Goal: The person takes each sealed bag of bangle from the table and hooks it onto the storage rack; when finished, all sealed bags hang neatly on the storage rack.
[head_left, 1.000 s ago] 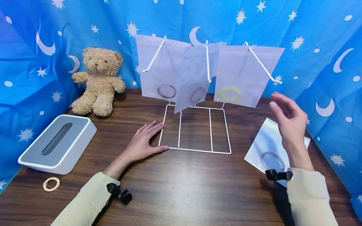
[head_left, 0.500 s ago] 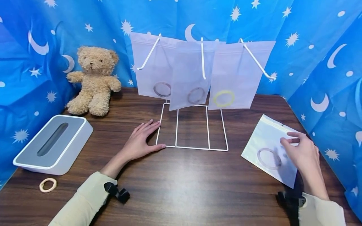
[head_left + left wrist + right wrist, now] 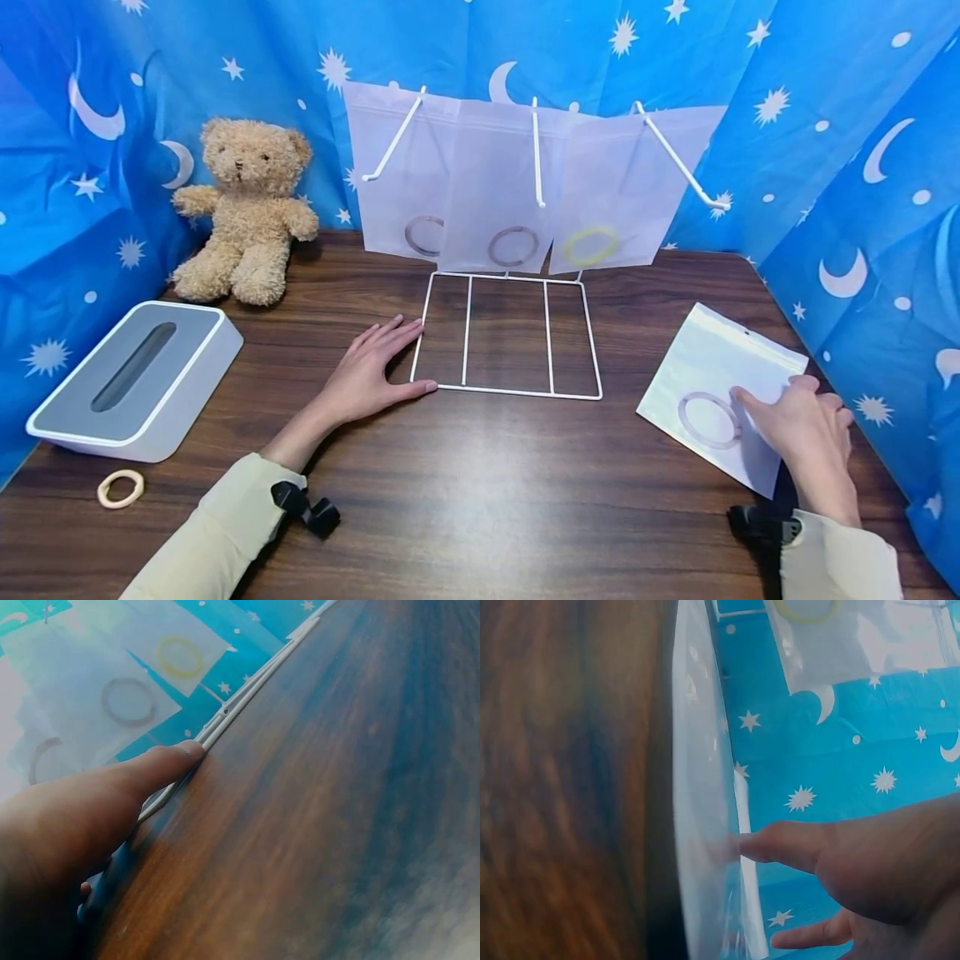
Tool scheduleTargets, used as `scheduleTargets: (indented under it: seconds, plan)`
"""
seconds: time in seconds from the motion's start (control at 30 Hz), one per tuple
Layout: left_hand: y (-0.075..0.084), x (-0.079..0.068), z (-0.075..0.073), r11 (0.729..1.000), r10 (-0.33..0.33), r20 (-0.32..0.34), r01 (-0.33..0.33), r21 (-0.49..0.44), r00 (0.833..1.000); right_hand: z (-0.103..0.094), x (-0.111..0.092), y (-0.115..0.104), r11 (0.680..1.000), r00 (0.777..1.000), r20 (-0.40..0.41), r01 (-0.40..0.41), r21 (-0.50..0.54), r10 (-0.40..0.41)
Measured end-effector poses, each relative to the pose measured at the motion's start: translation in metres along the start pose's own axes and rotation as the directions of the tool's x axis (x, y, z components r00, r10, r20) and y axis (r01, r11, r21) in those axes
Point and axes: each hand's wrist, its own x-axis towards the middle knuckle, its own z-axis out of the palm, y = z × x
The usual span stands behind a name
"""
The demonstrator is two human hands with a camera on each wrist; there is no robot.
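Observation:
My left hand (image 3: 367,371) rests on the table with its fingers straight, thumb and fingertips against the left front corner of a white wire display rack (image 3: 517,392). In the left wrist view the thumb (image 3: 169,761) touches the rack's base wire. At the right, my right hand (image 3: 806,433) lies over a white zip bag (image 3: 690,358) with a ring-shaped bangle (image 3: 708,419) showing through it. The thumb (image 3: 780,844) touches the bag's face, and the fingers spread at its right edge. Three similar bags hang on the rack: left (image 3: 393,183), middle (image 3: 495,183) and right (image 3: 607,183).
A teddy bear (image 3: 243,208) sits at the back left. In front of it stands a grey-topped tissue box (image 3: 142,375), with a cream ring (image 3: 120,489) near its front. Blue star-patterned cloth (image 3: 862,83) encloses the table's back and sides.
My right hand has come down from above the rack's right side to the bag on the table. The hanging middle bag has swung to face forward. My left hand keeps its place at the rack.

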Motion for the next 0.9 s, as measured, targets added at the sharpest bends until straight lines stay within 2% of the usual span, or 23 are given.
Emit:
scheduleTargets:
  seconds: [0.1,0.23,0.33,0.4,0.47,0.63,0.73,0.9]
  plan:
    - [0.0001,0.0001,0.0003,1.000,-0.003,-0.002,0.003,-0.001,1.000,0.0018,0.0015,0.0017,0.999,0.999,-0.030,0.028,0.022,-0.027]
    - [0.0002,0.0002,0.0004,1.000,0.001,-0.003,-0.001,-0.002,1.000,0.0055,0.0009,0.0040,0.986,0.988,-0.121,0.109,0.125,-0.094]
    - [0.0003,0.0001,0.0000,1.000,0.001,-0.001,-0.001,-0.003,1.000,0.0089,0.0001,0.0044,0.955,0.972,-0.203,0.171,0.242,-0.122]
    - [0.0003,0.0000,-0.0003,1.000,0.000,0.000,0.000,-0.004,1.000,0.0098,-0.0001,0.0043,0.927,0.966,-0.228,0.191,0.323,-0.120]
    - [0.0003,0.0001,-0.0005,1.000,-0.002,0.000,0.002,-0.003,1.000,0.0098,0.0011,0.0050,0.896,0.969,-0.223,0.190,0.402,-0.105]
    - [0.0004,0.0000,-0.0004,1.000,-0.004,-0.002,0.004,-0.004,1.000,0.0082,0.0051,0.0076,0.836,0.989,-0.136,0.121,0.536,-0.057]
    - [0.0006,-0.0004,-0.0006,1.000,-0.007,0.003,0.007,-0.007,1.000,0.0083,0.0063,0.0083,0.824,0.993,-0.109,0.094,0.558,-0.039]
    - [0.0010,-0.0008,-0.0014,1.000,-0.012,0.008,0.012,-0.013,1.000,0.0081,0.0062,0.0045,0.803,0.992,-0.116,0.105,0.587,-0.045]
